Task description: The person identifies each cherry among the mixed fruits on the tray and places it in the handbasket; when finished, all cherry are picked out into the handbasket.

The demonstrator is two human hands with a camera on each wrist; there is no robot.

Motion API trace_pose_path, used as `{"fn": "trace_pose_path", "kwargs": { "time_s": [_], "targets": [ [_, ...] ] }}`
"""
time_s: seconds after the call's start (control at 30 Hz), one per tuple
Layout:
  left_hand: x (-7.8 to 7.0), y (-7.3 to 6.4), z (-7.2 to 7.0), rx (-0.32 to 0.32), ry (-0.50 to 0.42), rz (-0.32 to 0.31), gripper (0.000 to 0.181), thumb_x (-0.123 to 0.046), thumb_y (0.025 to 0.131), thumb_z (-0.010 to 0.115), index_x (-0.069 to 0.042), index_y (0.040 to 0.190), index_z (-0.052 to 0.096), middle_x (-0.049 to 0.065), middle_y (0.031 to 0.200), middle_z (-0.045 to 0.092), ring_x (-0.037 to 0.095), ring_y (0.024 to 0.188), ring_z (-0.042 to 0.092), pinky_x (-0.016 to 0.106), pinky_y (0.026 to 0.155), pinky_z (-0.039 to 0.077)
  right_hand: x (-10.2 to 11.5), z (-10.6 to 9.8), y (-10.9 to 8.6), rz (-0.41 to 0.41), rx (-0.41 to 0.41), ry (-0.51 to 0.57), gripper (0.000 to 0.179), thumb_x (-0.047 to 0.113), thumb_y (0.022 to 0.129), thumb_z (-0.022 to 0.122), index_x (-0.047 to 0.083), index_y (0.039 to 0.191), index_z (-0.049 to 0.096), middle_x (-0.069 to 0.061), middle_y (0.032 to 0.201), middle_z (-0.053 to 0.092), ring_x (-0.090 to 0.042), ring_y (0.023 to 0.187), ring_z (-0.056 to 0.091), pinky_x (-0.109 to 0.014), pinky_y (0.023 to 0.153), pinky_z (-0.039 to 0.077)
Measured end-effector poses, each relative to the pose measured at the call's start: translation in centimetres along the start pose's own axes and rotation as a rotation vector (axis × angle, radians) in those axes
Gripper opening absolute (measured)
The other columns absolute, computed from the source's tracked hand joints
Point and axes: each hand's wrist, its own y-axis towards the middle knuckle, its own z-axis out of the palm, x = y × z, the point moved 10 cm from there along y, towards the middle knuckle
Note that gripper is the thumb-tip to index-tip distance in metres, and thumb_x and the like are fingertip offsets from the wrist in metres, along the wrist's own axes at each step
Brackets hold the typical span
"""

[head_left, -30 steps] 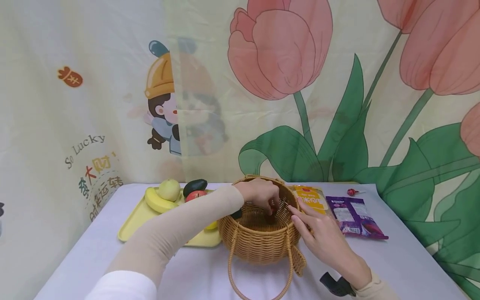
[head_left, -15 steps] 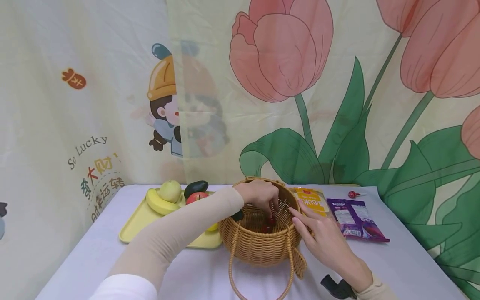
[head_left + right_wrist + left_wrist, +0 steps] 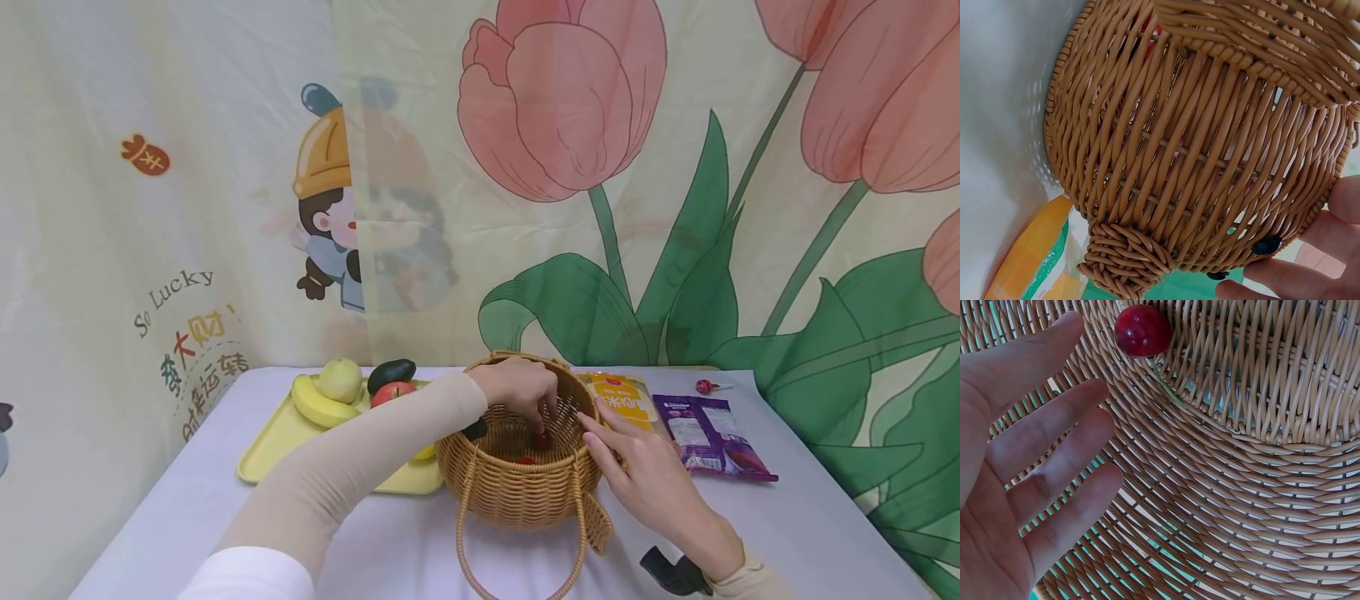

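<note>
My left hand (image 3: 528,390) reaches down into the wicker basket (image 3: 517,492) from the left. Its fingers are spread and loosely extended in the left wrist view, holding nothing. A dark red cherry (image 3: 1143,331) with a green stem lies on the woven bottom, just beyond the fingertips (image 3: 1099,394). Another bit of red (image 3: 527,461) shows near the front inside wall. My right hand (image 3: 645,467) rests at the basket's right rim with its fingers straight. In the right wrist view, those fingers (image 3: 1297,275) lie beside a black bead on the weave.
To the left, a yellow tray (image 3: 270,454) carries a banana (image 3: 318,404), a green round fruit, a red apple and a dark avocado-like fruit. Right of the basket lie a yellow packet (image 3: 622,400), a purple packet (image 3: 712,437) and a red lollipop (image 3: 703,386). The basket's handle hangs forward.
My left fingers have let go of the cherry, which now lies below them inside the basket. The right hand keeps its place at the rim.
</note>
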Motion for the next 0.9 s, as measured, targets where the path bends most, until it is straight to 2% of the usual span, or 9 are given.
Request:
{"fn": "trace_pose_path", "kwargs": {
  "time_s": [0.03, 0.13, 0.23, 0.33, 0.4, 0.47, 0.53, 0.73, 0.9],
  "targets": [
    [0.0, 0.0, 0.0, 0.001, 0.000, 0.000, 0.028, -0.032, 0.086, 0.083, -0.028, 0.114, 0.081, -0.008, 0.113, 0.078, 0.008, 0.102, 0.070, 0.031, 0.092, 0.058, 0.0, 0.0, 0.0, 0.003, 0.002, -0.001, 0.035, 0.028, 0.106, 0.057, 0.012, 0.135, 0.068, -0.022, 0.145, 0.059, -0.041, 0.104, 0.073, -0.062, 0.097, 0.053],
    [-0.2, 0.1, -0.1, 0.003, 0.012, 0.005, 0.029, -0.033, 0.086, 0.083, -0.028, 0.114, 0.080, -0.009, 0.112, 0.078, 0.007, 0.101, 0.070, 0.030, 0.091, 0.058, -0.1, 0.0, 0.0, 0.006, 0.005, -0.007, 0.035, 0.028, 0.106, 0.056, 0.013, 0.136, 0.068, -0.021, 0.145, 0.058, -0.023, 0.073, 0.073, -0.061, 0.096, 0.053],
    [-0.5, 0.2, -0.4, 0.000, 0.036, 0.025, 0.031, -0.034, 0.086, 0.084, -0.027, 0.116, 0.080, -0.010, 0.111, 0.078, 0.007, 0.101, 0.071, 0.029, 0.090, 0.058, -0.1, 0.0, 0.1, 0.008, 0.000, -0.008, 0.035, 0.028, 0.106, 0.056, 0.013, 0.136, 0.068, -0.021, 0.145, 0.059, -0.006, 0.047, 0.048, -0.056, 0.090, 0.058],
    [-0.9, 0.3, -0.6, 0.000, 0.064, 0.051, 0.033, -0.035, 0.086, 0.084, -0.028, 0.117, 0.079, -0.011, 0.110, 0.078, 0.005, 0.101, 0.071, 0.027, 0.090, 0.058, -0.1, -0.1, 0.2, 0.002, -0.012, -0.005, 0.035, 0.028, 0.106, 0.057, 0.013, 0.135, 0.068, -0.021, 0.144, 0.059, -0.017, 0.061, 0.067, -0.055, 0.089, 0.058],
    [-1.2, 0.2, -0.6, 0.000, 0.080, 0.074, 0.032, -0.036, 0.086, 0.084, -0.029, 0.117, 0.079, -0.012, 0.108, 0.079, 0.004, 0.099, 0.070, 0.025, 0.089, 0.057, -0.1, 0.0, 0.2, 0.003, -0.011, 0.003, 0.035, 0.029, 0.106, 0.057, 0.013, 0.135, 0.069, -0.021, 0.144, 0.059, -0.034, 0.088, 0.075, -0.056, 0.091, 0.057],
    [-1.6, 0.0, -0.8, 0.000, 0.095, 0.103, 0.031, -0.037, 0.086, 0.083, -0.029, 0.116, 0.079, -0.013, 0.106, 0.079, 0.002, 0.097, 0.069, 0.023, 0.087, 0.056, 0.0, 0.2, 0.1, -0.003, -0.010, 0.009, 0.035, 0.029, 0.106, 0.057, 0.013, 0.135, 0.069, -0.022, 0.144, 0.059, -0.044, 0.114, 0.068, -0.059, 0.096, 0.054],
    [-2.1, -0.4, -1.2, -0.006, 0.098, 0.146, 0.030, -0.036, 0.087, 0.082, -0.028, 0.116, 0.080, -0.013, 0.104, 0.079, 0.002, 0.094, 0.069, 0.021, 0.083, 0.056, 0.0, 0.4, 0.0, 0.000, -0.001, 0.012, 0.035, 0.029, 0.106, 0.057, 0.013, 0.135, 0.069, -0.021, 0.144, 0.059, -0.044, 0.116, 0.068, -0.060, 0.097, 0.054],
    [-3.2, -2.2, -4.9, -0.095, 0.083, 0.213, 0.034, -0.033, 0.092, 0.078, -0.023, 0.124, 0.077, -0.007, 0.114, 0.078, 0.004, 0.098, 0.072, 0.021, 0.082, 0.058, 0.0, 0.2, 0.0, 0.013, 0.003, -0.007, 0.035, 0.029, 0.106, 0.056, 0.013, 0.135, 0.069, -0.020, 0.144, 0.059, -0.030, 0.078, 0.073, -0.060, 0.095, 0.054],
    [-2.8, -4.3, -8.5, -0.226, 0.132, 0.212, 0.035, -0.039, 0.094, 0.075, -0.028, 0.127, 0.075, -0.008, 0.112, 0.079, 0.006, 0.085, 0.072, 0.025, 0.070, 0.056, -0.1, 0.0, 0.1, 0.014, 0.007, -0.008, 0.036, 0.030, 0.107, 0.055, 0.012, 0.135, 0.068, -0.021, 0.145, 0.058, -0.040, 0.107, 0.072, -0.061, 0.096, 0.053]
  ]
}}
